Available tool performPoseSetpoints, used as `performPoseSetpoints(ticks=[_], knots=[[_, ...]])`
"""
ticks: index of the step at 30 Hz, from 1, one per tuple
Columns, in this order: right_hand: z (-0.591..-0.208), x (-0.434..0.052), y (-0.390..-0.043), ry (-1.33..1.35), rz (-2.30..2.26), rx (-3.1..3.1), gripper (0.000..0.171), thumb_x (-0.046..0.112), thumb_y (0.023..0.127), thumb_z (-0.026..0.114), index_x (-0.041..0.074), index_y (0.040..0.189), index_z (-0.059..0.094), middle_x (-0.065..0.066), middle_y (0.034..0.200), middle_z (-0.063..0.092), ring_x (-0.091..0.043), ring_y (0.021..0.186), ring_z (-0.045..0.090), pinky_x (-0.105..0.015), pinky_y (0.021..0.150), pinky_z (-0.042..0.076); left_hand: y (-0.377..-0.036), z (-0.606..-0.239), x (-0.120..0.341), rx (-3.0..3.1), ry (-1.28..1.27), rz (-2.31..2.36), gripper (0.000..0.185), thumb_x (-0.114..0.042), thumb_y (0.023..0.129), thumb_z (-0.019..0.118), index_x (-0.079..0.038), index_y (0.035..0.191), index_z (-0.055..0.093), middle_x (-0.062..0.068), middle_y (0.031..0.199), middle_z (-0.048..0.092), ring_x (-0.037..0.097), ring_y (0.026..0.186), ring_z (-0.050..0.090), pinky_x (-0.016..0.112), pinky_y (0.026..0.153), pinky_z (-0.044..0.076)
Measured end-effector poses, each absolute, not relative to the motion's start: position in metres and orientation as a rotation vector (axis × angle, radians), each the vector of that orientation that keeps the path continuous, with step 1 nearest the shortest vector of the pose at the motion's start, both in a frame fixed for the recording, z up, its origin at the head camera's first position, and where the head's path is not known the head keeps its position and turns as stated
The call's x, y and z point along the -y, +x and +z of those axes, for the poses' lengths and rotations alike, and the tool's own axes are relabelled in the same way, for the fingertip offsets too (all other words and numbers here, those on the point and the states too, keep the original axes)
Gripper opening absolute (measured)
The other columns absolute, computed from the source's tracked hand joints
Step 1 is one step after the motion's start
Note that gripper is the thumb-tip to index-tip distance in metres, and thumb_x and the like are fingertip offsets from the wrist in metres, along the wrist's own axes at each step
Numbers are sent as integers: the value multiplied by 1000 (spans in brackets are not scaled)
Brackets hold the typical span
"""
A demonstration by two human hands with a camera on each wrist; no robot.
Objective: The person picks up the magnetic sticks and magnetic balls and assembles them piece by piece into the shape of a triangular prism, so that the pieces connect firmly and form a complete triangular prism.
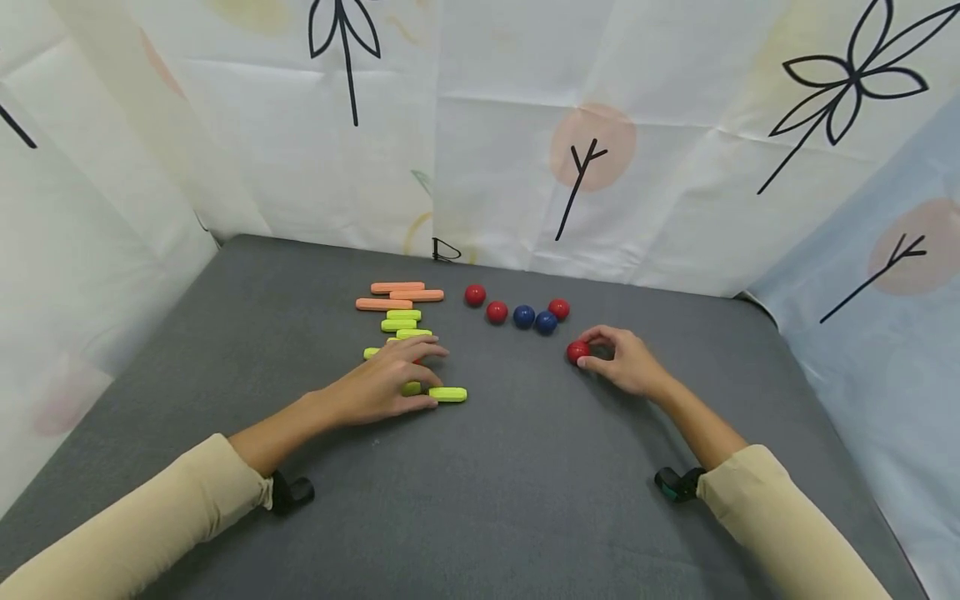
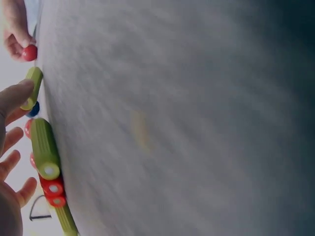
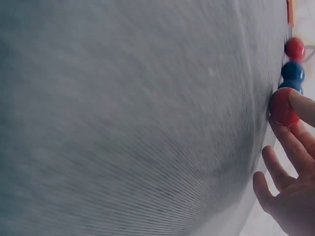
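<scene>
Just below the middle of the head view, a green stick [image 1: 447, 394] lies flat on the grey felt table [image 1: 525, 483], its long axis running left to right across the frame. It is a short bar with rounded ends and a smooth, plastic-looking surface. The left hand [image 1: 382, 385] rests over it with fingers nearly straight, the thumb touching its left end; it grips nothing. More green sticks [image 1: 403, 325] lie in a loose column above, all crosswise too, topped by three orange sticks [image 1: 397, 296].

Right of centre, the right hand [image 1: 626, 362] pinches a glossy red ball [image 1: 577, 352] between thumb and curled fingers, down on the table. Three red and two blue balls [image 1: 523, 316] sit in a rough row higher up.
</scene>
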State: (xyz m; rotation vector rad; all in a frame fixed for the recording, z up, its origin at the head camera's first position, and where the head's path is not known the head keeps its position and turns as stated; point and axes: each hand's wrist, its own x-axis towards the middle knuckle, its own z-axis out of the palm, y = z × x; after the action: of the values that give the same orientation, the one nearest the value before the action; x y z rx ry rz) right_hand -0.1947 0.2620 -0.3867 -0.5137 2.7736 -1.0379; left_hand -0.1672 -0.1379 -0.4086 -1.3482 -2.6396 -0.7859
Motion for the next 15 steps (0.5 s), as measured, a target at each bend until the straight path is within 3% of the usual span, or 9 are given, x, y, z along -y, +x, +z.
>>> performPoseSetpoints(ticks=[15], knots=[[-393,-228,-162,-708,-1144,-2638,32,11,88,76,3,117,66,-8,114,70,-27,112,64,-52,99,46,-176,-406,79,2667,-1311,-911,20,-24,87,79,-14,104,78,8,130,60,24,131,45,51,106,38]])
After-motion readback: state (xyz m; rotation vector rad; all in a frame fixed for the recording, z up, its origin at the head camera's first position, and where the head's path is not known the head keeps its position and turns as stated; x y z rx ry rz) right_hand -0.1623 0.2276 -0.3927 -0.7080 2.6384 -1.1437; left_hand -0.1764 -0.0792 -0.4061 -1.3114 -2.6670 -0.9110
